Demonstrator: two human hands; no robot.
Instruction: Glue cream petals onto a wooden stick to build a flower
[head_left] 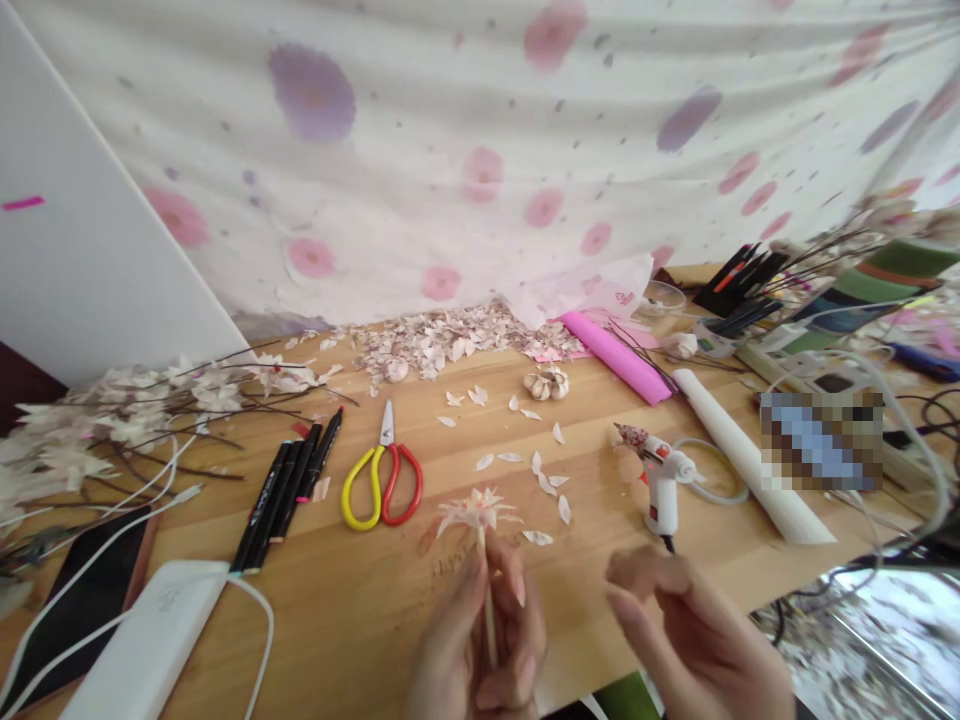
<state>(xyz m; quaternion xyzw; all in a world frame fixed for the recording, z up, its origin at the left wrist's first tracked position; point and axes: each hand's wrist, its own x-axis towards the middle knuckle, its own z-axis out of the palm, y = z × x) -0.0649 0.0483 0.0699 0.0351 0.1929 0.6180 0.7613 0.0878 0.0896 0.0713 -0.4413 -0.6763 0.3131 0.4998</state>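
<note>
My left hand (487, 630), low in the middle, is closed around a thin pale stick that carries a handmade flower (480, 512) with pointed whitish-pink petals. The flower faces upward, just above my fingertips. To its right hovers my right hand (690, 625), fingers curled, with thumb and forefinger drawn together; whether something small is between them is hidden. Beyond both hands, loose white petals (553, 480) lie scattered on the wooden table (337, 620). A white hot glue gun (661, 490) stands behind my right hand, its nozzle pointing left.
Scissors with yellow and red handles (382, 480) and black markers (281, 500) lie left. A power bank (154, 640) and a phone (75, 600) are at the near left. Behind sits a petal heap (442, 340). Pink (619, 360) and white rolls (750, 460) lie right, near cables.
</note>
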